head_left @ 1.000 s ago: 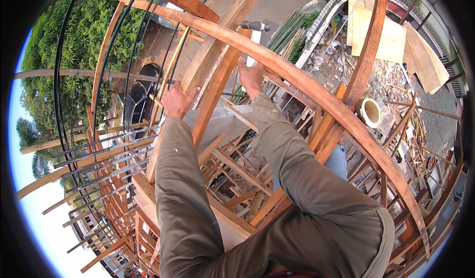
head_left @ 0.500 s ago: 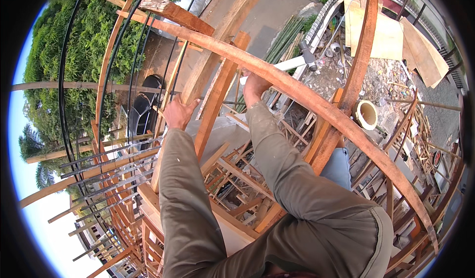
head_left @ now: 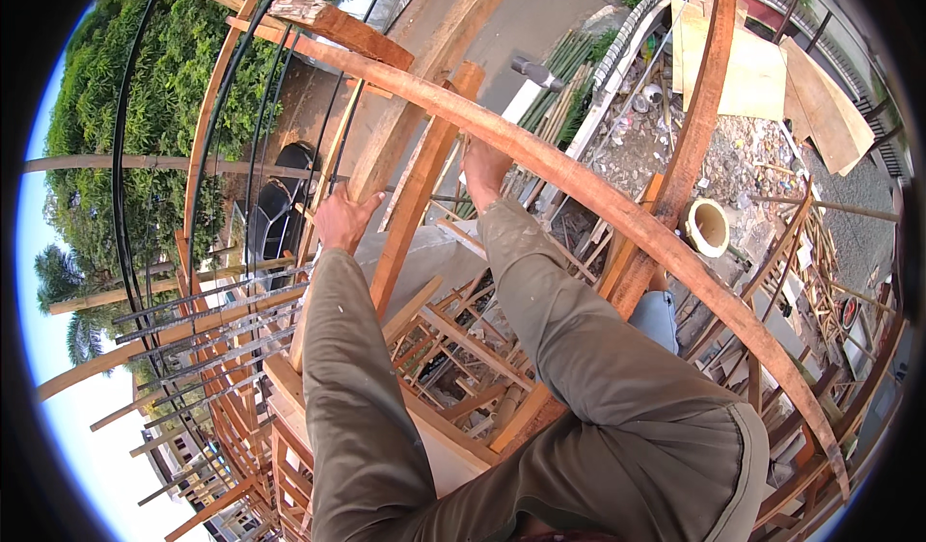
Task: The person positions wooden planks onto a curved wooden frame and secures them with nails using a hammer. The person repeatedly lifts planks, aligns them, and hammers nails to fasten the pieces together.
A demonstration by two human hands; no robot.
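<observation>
My right hand [head_left: 482,168] is shut on the pale handle of a hammer [head_left: 533,71], whose dark steel head points up and right, just beyond a long curved timber beam [head_left: 579,180] that crosses in front of my wrist. My left hand [head_left: 342,216] grips a thin wooden slat [head_left: 340,142] beside an upright orange plank [head_left: 420,190]. A short rough wooden block [head_left: 333,21] lies across the top of the frame. Both arms wear olive-green sleeves.
Black steel bars [head_left: 256,137] arc up on the left, with trees behind. Wooden scaffolding [head_left: 453,339] drops away beneath me. Far below lie rubble, plywood sheets [head_left: 752,74], a pale bucket [head_left: 709,226] and bamboo poles [head_left: 564,79]. Another curved timber [head_left: 699,127] rises on the right.
The hammer head swung down to the right and has come back up toward the curved beam. My left hand has stayed on the slat.
</observation>
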